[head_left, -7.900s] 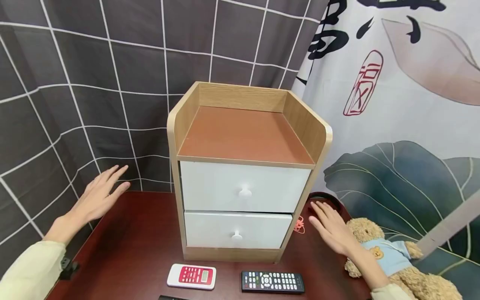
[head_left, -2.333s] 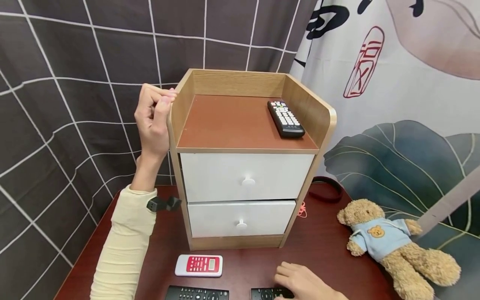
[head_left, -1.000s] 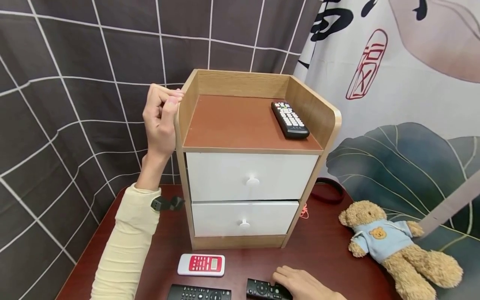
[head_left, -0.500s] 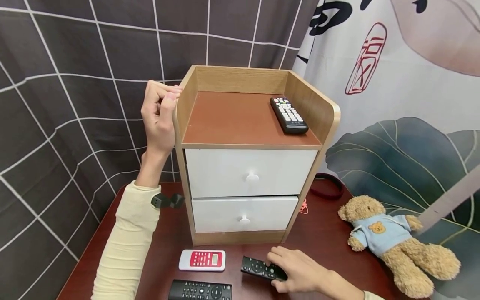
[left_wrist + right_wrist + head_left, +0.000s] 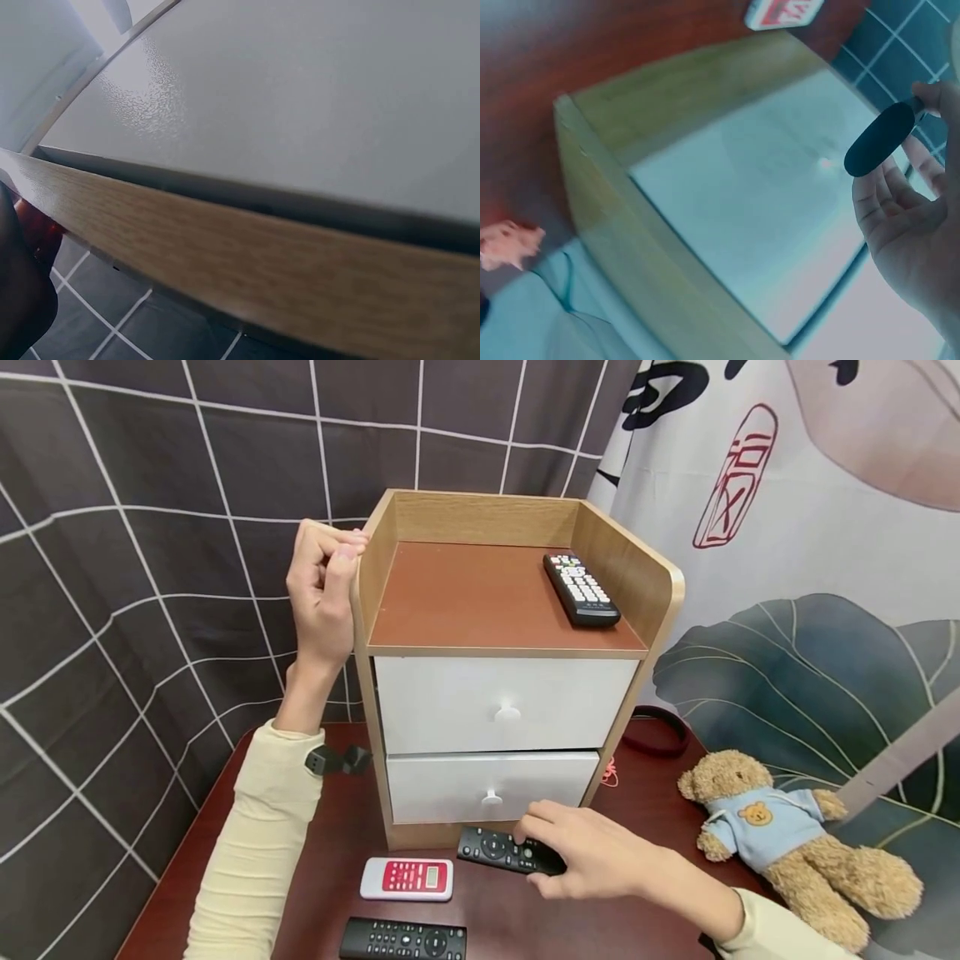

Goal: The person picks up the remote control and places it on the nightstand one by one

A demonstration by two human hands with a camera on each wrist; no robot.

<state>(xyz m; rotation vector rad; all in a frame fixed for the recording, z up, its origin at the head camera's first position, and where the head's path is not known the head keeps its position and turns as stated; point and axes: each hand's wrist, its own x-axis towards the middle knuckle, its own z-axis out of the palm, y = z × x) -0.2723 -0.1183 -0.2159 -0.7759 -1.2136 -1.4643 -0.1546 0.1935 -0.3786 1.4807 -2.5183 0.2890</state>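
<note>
Partway, by my read: white-keyed remote [image 5: 581, 590] sat on cabinet [image 5: 465, 597] top; right hand [image 5: 588, 852] gripped a black remote [image 5: 491, 845], lifted before the lower drawer [image 5: 435, 785], unplaced; left hand [image 5: 322, 589] pinched the cabinet's left side; red-and-white remote [image 5: 407, 879], other dark remote [image 5: 403, 939] lay untouched on table [image 5: 315, 877]

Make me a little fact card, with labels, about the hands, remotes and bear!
Left hand: grips the cabinet's left side
Right hand: holds a black remote in front of the cabinet
On cabinet: second black remote, near the right side
Drawers: two, white
Table: white remote; third black remote, nearer the person
Bear: lying on the right, blue shirt
</note>
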